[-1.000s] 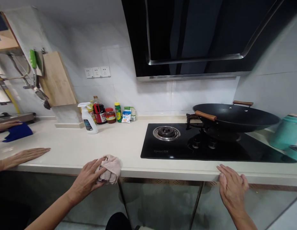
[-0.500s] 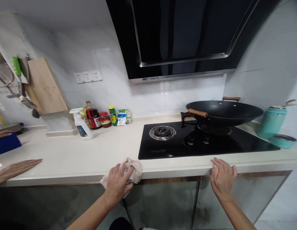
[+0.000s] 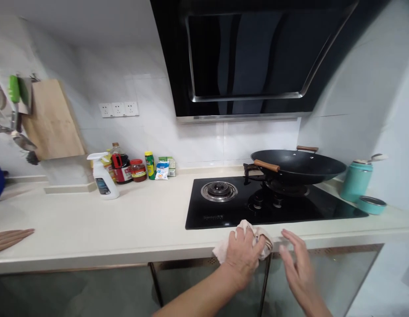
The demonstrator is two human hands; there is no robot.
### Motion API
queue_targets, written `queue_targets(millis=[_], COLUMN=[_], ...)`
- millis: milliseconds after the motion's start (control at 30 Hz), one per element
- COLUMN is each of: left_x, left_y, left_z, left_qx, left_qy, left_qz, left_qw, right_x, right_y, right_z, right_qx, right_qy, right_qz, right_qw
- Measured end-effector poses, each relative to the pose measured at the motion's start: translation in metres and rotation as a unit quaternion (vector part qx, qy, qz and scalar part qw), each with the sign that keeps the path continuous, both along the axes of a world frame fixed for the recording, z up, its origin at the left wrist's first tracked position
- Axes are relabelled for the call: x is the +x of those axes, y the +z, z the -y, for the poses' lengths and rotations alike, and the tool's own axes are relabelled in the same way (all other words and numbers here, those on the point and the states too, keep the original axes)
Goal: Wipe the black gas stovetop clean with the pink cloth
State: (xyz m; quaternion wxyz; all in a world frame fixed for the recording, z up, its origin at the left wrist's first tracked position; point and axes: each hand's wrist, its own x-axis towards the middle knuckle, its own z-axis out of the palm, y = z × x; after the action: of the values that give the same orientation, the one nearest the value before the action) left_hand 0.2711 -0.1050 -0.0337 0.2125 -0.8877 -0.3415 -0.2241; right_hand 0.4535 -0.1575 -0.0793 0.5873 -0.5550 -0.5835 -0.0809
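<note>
My left hand point(image 3: 243, 254) is closed over a crumpled pale pink cloth point(image 3: 264, 243), pressing it on the front edge of the white countertop point(image 3: 151, 237). Just behind the cloth lies the black glass gas stove point(image 3: 237, 214). To the right, my right hand point(image 3: 298, 266) hovers by the counter's front edge, thumb and fingers apart, with nothing in it. A dark wok point(image 3: 300, 165) with wooden handles rests on the right burner. The left burner point(image 3: 219, 191) is bare.
Another person's hand point(image 3: 11, 240) lies flat at the far left. A white spray bottle point(image 3: 103, 180) stands near several condiments, including a red-lidded jar point(image 3: 138, 171). A turquoise flask point(image 3: 356, 180) and its cup-like lid point(image 3: 371, 205) stand right of the stove. A range hood point(image 3: 244, 66) hangs above.
My left hand has slid the cloth right along the counter's edge, to the front of the stove. My right hand has come off the edge and its fingers have spread.
</note>
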Motion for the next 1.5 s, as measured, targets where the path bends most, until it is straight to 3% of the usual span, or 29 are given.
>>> queue_targets(millis=[100, 167, 267, 367, 500, 600, 767, 900, 1033, 1167, 1333, 1400, 1500], left_x=[0.013, 0.006, -0.029, -0.087, -0.164, -0.200, -0.215, -0.214, -0.213, -0.211, -0.211, -0.211, -0.210], left_y=[-0.004, -0.003, 0.004, 0.016, 0.033, 0.039, 0.035, 0.037, 0.045, 0.052, 0.052, 0.051, 0.050], left_z=[-0.004, -0.005, -0.005, -0.011, -0.036, -0.061, -0.083, -0.081, -0.076, -0.073, -0.073, -0.073, -0.073], left_qx=[-0.015, -0.054, -0.118, -0.111, -0.073, -0.060, -0.153, -0.173, -0.177, -0.178, -0.188, -0.183, -0.171], left_qy=[-0.017, -0.047, -0.123, -0.159, -0.035, 0.076, 0.176, 0.195, 0.208, 0.222, 0.219, 0.219, 0.215], left_qz=[0.025, 0.041, 0.064, 0.075, 0.143, 0.209, 0.322, 0.274, 0.207, 0.179, 0.180, 0.174, 0.162], left_qw=[0.999, 0.997, 0.983, 0.978, 0.986, 0.973, 0.917, 0.925, 0.939, 0.942, 0.940, 0.942, 0.948], right_x=[-0.029, -0.039, -0.042, -0.051, -0.092, -0.133, -0.190, -0.196, -0.162, -0.096, 0.018, 0.068, 0.146], right_y=[0.009, 0.010, 0.008, 0.006, 0.006, 0.008, 0.017, 0.021, 0.021, 0.025, 0.034, 0.035, 0.032], right_z=[0.014, 0.014, 0.006, -0.005, -0.023, -0.039, -0.058, -0.065, -0.064, -0.054, -0.036, -0.028, -0.017], right_qx=[-0.020, -0.049, -0.086, -0.093, -0.039, -0.019, -0.002, 0.022, 0.060, 0.039, -0.075, -0.147, -0.234], right_qy=[0.097, 0.116, 0.082, 0.037, -0.020, -0.025, 0.024, 0.042, 0.033, 0.053, 0.058, 0.023, -0.083], right_qz=[0.037, 0.090, 0.177, 0.224, 0.211, 0.210, 0.313, 0.366, 0.360, 0.375, 0.380, 0.375, 0.360], right_qw=[0.994, 0.988, 0.977, 0.969, 0.977, 0.977, 0.950, 0.930, 0.931, 0.925, 0.920, 0.915, 0.899])
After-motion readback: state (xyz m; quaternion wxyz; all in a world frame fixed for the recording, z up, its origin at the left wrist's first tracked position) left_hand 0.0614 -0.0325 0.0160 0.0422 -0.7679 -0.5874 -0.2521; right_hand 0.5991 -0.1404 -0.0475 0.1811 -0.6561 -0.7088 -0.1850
